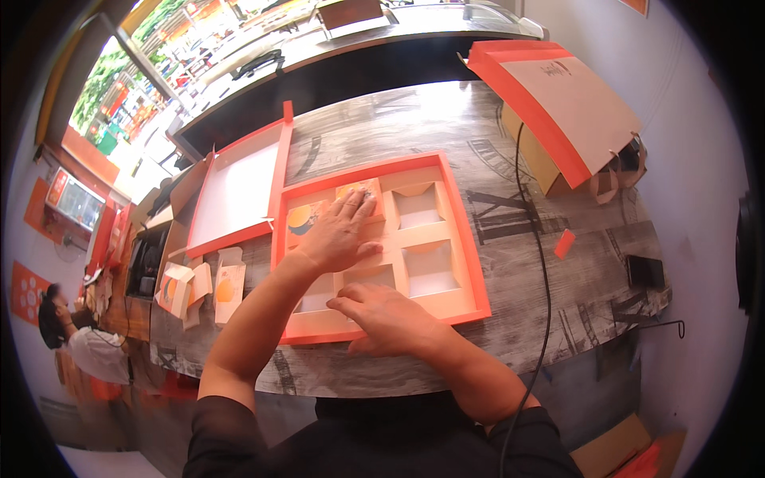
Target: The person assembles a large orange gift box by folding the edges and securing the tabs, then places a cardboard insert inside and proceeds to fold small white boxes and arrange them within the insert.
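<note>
A shallow orange gift box (470,263) with a cream divider insert lies open on the table in front of me. Its far-left compartment holds a small carton (301,220) with a yellow round picture. Another small carton (347,191) sits in the far middle compartment, partly covered by my fingers. My left hand (339,235) rests flat on that carton, fingers stretched forward. Over the near compartments hovers my right hand (390,315), its fingers apart and nothing visible in them. The uncovered compartments on the right show bare white bottoms.
An orange lid (243,187), white inside, lies left of the box. Loose small cartons (229,293) stand nearer. At right are a large pink-and-orange bag (570,103), an orange scrap (564,244), a black phone-like object (645,272) and a hanging cable (545,295). Another person (92,350) is far left.
</note>
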The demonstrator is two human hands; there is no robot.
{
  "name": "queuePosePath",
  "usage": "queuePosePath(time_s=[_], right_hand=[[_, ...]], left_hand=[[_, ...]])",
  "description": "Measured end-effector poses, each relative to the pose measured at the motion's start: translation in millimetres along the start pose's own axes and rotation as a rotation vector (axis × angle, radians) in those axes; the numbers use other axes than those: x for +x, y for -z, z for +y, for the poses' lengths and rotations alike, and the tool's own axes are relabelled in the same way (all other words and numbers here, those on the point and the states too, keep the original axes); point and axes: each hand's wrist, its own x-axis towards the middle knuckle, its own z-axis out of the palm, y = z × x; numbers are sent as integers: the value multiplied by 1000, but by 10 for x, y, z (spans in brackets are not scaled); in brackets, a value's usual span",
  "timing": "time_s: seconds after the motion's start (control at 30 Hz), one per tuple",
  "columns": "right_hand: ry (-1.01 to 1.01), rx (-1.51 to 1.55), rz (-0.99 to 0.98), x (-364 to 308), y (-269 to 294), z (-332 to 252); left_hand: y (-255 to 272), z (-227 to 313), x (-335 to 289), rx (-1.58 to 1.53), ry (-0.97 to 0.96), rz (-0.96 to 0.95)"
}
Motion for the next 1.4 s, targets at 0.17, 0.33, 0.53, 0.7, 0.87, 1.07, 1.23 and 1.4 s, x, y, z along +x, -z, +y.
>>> queuePosePath(time_s=[0.17,0.33,0.53,0.7,0.87,1.07,1.23,1.4], right_hand=[[58,0,15,26,-10,46],[96,-109,26,13,28,-1],[113,-245,35,30,10,-66],[69,-264,123,-2,44,12],[67,-273,163,59,85,-89],[124,-178,280,125,77,-193],[191,-118,388,142,40,-168],[229,-72,351,171,22,-174]], left_hand=[[-132,-59,-25,-34,-28,95],[-53,-9,-152,-125,14,162],[267,-65,-767,-306,-16,454],[277,48,-1315,-527,94,713],[110,4,-1959,-491,279,831],[-123,-349,-2608,-173,615,821],[-300,-626,-2775,-22,821,660],[-492,-770,-2757,-86,927,588]])
